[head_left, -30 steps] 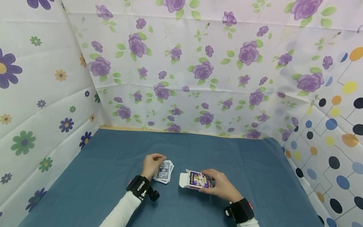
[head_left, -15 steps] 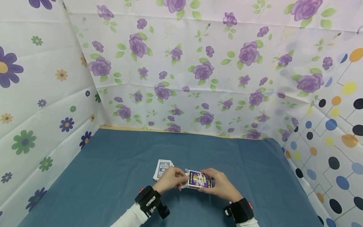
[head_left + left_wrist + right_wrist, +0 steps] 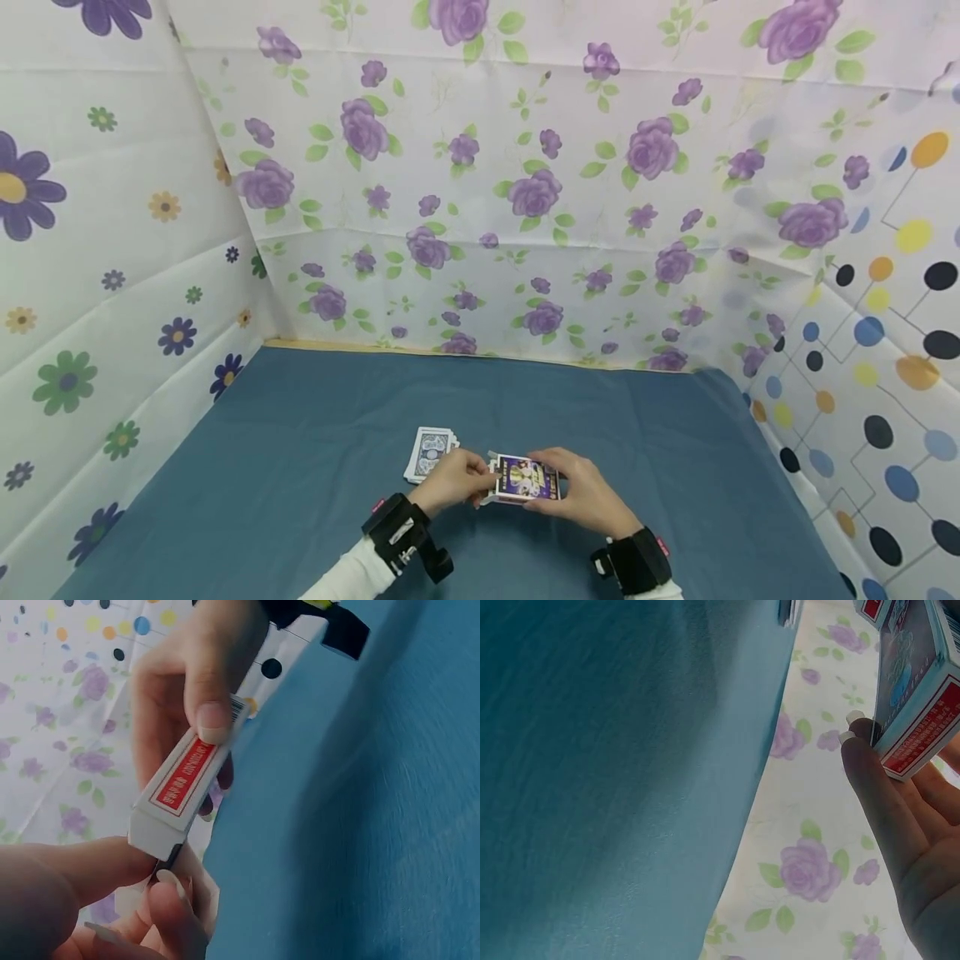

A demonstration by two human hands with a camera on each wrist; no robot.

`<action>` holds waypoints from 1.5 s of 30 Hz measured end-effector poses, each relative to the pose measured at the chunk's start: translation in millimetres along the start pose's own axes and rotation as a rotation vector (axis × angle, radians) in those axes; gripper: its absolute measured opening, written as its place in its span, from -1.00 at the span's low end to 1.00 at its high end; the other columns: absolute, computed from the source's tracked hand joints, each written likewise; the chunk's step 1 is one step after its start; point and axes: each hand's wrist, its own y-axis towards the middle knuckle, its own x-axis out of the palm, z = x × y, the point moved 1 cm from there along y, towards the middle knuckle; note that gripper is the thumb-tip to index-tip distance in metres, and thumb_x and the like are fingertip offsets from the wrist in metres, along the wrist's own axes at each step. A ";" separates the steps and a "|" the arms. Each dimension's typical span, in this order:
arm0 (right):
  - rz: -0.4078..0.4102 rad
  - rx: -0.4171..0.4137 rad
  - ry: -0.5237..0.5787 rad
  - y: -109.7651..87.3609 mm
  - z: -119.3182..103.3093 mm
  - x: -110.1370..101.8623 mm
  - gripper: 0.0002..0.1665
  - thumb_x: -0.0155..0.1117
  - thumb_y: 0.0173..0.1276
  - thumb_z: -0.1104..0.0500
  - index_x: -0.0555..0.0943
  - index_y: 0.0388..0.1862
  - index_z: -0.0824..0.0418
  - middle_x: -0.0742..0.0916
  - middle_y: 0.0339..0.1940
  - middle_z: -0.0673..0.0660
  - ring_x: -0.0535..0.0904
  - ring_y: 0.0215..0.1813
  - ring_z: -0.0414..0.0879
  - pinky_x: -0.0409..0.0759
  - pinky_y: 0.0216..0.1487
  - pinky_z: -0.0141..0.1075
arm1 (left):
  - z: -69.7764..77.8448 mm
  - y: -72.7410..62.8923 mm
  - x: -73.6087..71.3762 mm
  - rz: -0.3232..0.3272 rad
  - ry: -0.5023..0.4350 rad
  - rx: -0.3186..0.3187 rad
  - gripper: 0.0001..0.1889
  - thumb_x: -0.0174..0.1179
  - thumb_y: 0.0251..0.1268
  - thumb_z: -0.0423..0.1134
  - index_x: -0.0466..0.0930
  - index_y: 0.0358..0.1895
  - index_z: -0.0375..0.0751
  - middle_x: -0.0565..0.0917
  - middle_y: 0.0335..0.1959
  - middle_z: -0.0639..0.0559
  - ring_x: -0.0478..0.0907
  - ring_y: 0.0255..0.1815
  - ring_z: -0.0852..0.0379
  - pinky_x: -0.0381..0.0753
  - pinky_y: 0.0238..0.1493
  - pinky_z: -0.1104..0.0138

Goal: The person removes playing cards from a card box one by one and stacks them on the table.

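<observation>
My right hand (image 3: 581,492) grips a playing-card box (image 3: 527,478) with a purple picture face and white edges, thumb and fingers on opposite sides. In the left wrist view the box (image 3: 184,784) shows a white side with a red label. My left hand (image 3: 453,481) is at the box's left end, pinching a thin dark-edged piece (image 3: 166,861) at its mouth. Fingers hide most of that piece, so its kind is unclear. A stack of playing cards (image 3: 430,452), grey patterned backs up, lies just behind my left hand, partly covered by it.
A blue cloth (image 3: 322,425) covers the table. Floral sheeting (image 3: 465,167) rises behind its far edge, with a daisy-patterned sheet (image 3: 135,333) at left and a dotted sheet (image 3: 862,400) at right. Each wrist wears a black camera strap (image 3: 637,560).
My left hand has moved right from over the card stack to the box's mouth and has stayed there since. My right hand holds the box in nearly the same place.
</observation>
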 end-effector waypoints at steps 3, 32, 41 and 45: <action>-0.006 0.008 0.013 0.0 1.8 0.6 -0.17 0.38 0.11 -0.31 0.51 0.27 0.10 0.62 0.18 0.06 0.59 0.12 -0.02 0.60 0.05 -0.15 | -1.8 -0.7 -2.2 -0.013 -0.033 -0.030 -0.71 0.24 0.31 -0.22 0.61 -0.52 -0.35 0.54 -0.76 0.11 0.45 -0.72 0.23 0.32 -0.65 0.42; -0.004 0.021 -0.019 -1.2 0.3 2.5 -0.13 0.39 0.08 -0.34 0.51 0.27 0.12 0.63 0.17 0.09 0.59 0.08 -0.04 0.60 -0.01 -0.16 | -14.2 -16.6 -26.2 -0.043 -0.310 -0.084 -0.72 0.03 0.45 -0.28 0.57 -0.07 -0.51 0.63 -0.39 0.03 0.60 -0.46 0.25 0.57 -0.28 0.35; -0.009 0.027 -0.009 -2.0 -3.3 1.2 -0.14 0.41 0.08 -0.31 0.52 0.26 0.14 0.63 0.17 0.10 0.58 0.06 -0.04 0.59 -0.01 -0.08 | -20.8 -28.6 -56.6 0.022 -0.398 -0.087 -0.67 0.10 0.33 -0.40 0.48 0.03 -0.64 0.58 -0.36 0.04 0.57 -0.36 0.28 0.56 -0.21 0.39; -0.010 0.031 -0.006 -2.1 -4.0 1.2 -0.14 0.41 0.08 -0.31 0.52 0.26 0.13 0.63 0.16 0.10 0.59 0.07 -0.04 0.59 0.01 -0.07 | -27.3 -30.7 -67.0 0.124 -0.423 -0.101 -0.56 0.13 0.38 -0.33 0.40 0.17 -0.63 0.60 -0.30 0.04 0.58 -0.30 0.29 0.60 -0.14 0.38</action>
